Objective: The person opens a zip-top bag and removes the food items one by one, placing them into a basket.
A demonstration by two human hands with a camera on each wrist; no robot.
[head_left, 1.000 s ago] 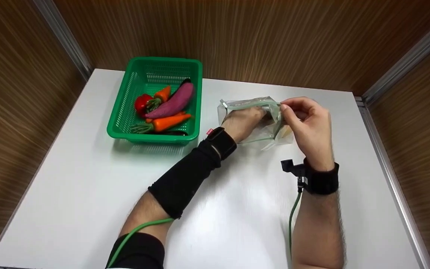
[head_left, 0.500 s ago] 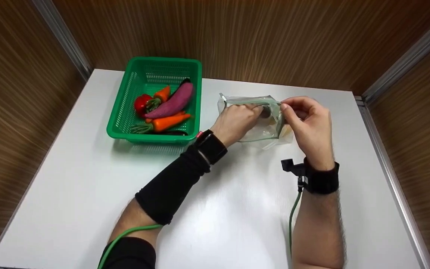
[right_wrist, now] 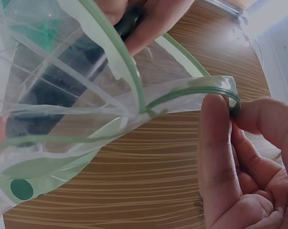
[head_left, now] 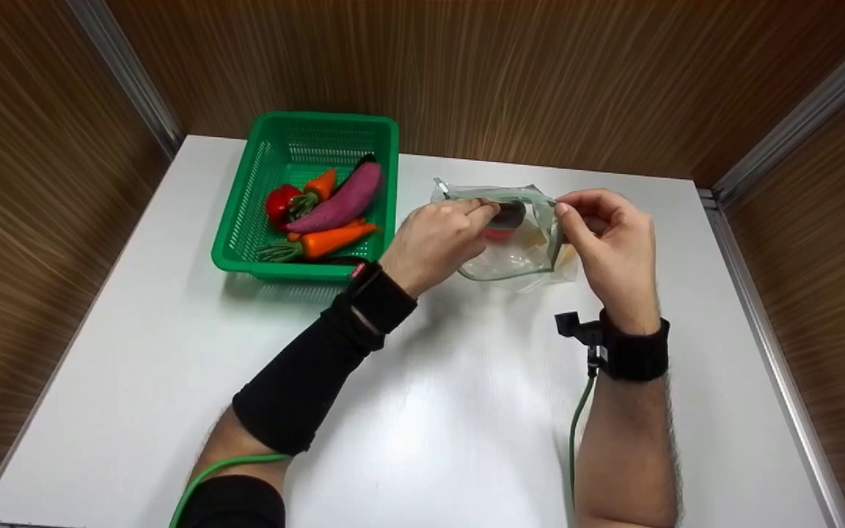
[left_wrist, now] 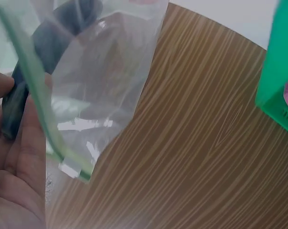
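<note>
We see both hands at a clear zip bag point(head_left: 514, 242) held open between them, just above a white table point(head_left: 173, 352). Our right hand point(head_left: 609, 249) pinches the bag's green zip rim point(right_wrist: 215, 86) between thumb and forefinger. Our left hand point(head_left: 433, 242) pinches the opposite rim, with a dark, red-tipped item point(head_left: 505, 218) just past its fingertips inside the bag. The film looks thin, limp and slippery, likely to crumple, so the stiffer zip strip seems the best place to hold. To the left of our left hand sits a green basket point(head_left: 246, 220) of toy vegetables point(head_left: 331, 209).
</note>
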